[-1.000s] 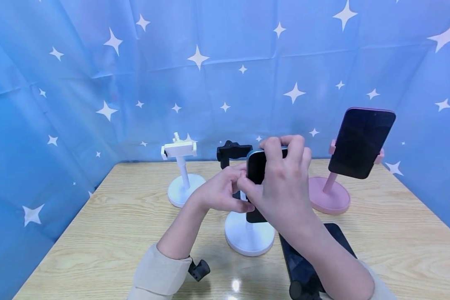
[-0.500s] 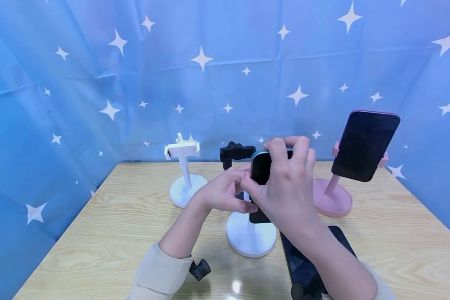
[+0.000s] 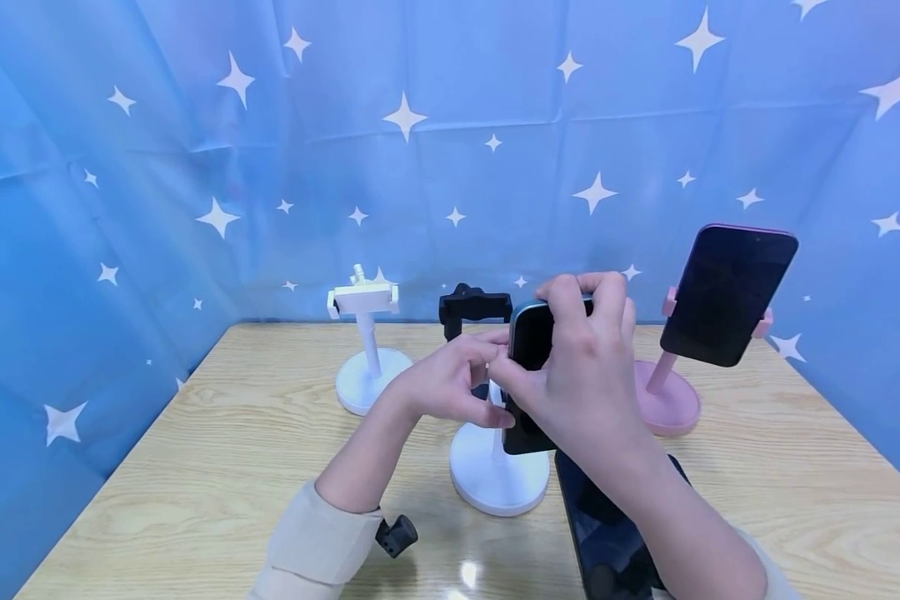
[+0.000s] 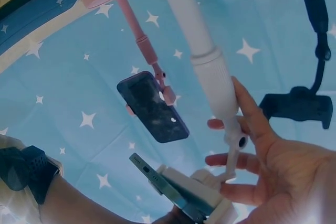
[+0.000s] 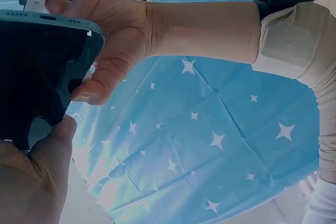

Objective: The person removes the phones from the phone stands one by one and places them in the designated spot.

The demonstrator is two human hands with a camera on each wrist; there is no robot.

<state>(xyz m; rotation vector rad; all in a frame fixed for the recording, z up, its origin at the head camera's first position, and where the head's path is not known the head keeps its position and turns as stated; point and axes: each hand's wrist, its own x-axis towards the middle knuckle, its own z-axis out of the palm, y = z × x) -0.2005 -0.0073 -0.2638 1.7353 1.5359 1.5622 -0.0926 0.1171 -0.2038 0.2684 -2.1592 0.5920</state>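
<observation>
In the head view my right hand (image 3: 588, 367) holds a smartphone (image 3: 529, 346) with a teal edge, its dark screen towards me. My left hand (image 3: 453, 379) is close against the phone's left side. The left wrist view shows its fingers around the jointed neck of a white phone stand (image 4: 212, 85), just by the clamp. The phone (image 4: 164, 186) lies along that white clamp (image 4: 191, 187); whether the clamp grips it is unclear. In the head view, the stand's round base (image 3: 498, 479) rests on the table, while phone and hands hide its upper part.
A pink stand (image 3: 667, 400) at the right bears another phone (image 3: 729, 296). Behind are a second white stand (image 3: 367, 371) and a black holder (image 3: 476, 306). A dark tablet-like slab (image 3: 607, 533) lies under my right forearm on the wooden table (image 3: 217, 467).
My right hand and the phone have shifted slightly to the right relative to the white stand's base. My left hand has stayed nearly in place, and the head view has shifted a little.
</observation>
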